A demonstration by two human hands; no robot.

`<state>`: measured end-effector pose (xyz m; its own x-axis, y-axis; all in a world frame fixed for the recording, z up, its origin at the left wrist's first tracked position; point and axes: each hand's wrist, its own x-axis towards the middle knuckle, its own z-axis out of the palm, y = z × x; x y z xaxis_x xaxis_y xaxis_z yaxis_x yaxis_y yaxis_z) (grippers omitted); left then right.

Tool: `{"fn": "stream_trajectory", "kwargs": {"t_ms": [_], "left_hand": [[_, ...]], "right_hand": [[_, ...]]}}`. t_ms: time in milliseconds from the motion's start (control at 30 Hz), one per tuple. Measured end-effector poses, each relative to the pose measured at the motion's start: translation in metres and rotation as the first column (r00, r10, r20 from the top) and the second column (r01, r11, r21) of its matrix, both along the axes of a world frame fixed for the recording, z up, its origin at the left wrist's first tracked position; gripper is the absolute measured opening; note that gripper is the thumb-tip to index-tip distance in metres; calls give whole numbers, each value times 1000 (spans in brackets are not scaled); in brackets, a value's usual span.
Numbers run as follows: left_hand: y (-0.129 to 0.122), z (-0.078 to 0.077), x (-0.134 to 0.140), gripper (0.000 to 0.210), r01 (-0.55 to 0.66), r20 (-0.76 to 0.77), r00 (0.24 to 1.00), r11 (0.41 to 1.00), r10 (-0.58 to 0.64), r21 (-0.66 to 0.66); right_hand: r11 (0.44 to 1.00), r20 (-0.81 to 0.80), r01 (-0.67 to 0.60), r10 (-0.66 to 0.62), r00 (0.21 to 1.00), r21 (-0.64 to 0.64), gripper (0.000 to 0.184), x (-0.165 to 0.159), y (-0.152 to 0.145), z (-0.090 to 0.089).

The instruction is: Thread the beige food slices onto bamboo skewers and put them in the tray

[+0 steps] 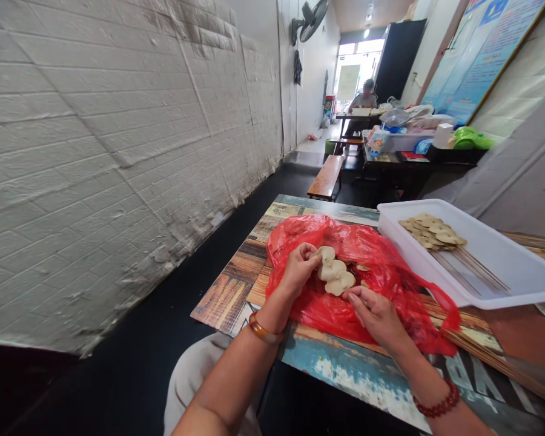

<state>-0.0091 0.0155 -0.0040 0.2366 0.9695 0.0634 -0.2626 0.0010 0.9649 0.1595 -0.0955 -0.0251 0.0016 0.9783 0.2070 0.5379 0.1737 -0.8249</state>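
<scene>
Thin, roundish beige slices (332, 270) hang overlapping in a row between my two hands; I cannot make out a stick through them. My left hand (302, 264) pinches the upper end of the row with thumb and forefinger. At the lower end, my right hand (373, 307) has its fingertips closed at the edge of the last slice. Beneath both lies a spread red plastic bag (295, 233), with more slices partly visible inside. To the right, a white plastic tray (522, 263) holds a pile of similar slices (433, 232) on thin sticks (475, 269).
The patterned wooden tabletop (236, 281) carries the bag and tray, with a bundle of long thin sticks (490, 357) at its right. Beyond stand a bench (327, 175) and a cluttered dark table (390, 158). A person (364, 104) sits far back. A white brick-patterned wall (118, 151) runs along the left.
</scene>
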Motion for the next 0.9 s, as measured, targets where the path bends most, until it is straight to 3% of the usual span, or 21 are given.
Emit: {"fn": "stream_trajectory", "kwargs": {"t_ms": [267, 467, 600, 700, 900], "left_hand": [[-2, -1, 1, 25, 44, 34, 999, 998, -42, -48], [-2, 2, 1, 33, 88, 141, 988, 979, -63, -184], [-5, 3, 3, 36, 287, 267, 938, 925, -220, -248], [-10, 3, 5, 34, 404, 303, 896, 879, -325, -251], [-9, 0, 5, 33, 336, 299, 919, 905, -255, -262]], "right_hand": [[1000, -10, 7, -7, 1000, -17, 34, -2, 0, 1], [988, -297, -43, -4, 955, -149, 37, -3, 2, -4], [982, -404, -62, -16, 914, -179, 36, -3, 3, -7], [986, -385, -58, -7, 923, -156, 35, -4, 3, -7], [989, -247, -36, -1, 969, -145, 34, -7, 1, -1]]}}
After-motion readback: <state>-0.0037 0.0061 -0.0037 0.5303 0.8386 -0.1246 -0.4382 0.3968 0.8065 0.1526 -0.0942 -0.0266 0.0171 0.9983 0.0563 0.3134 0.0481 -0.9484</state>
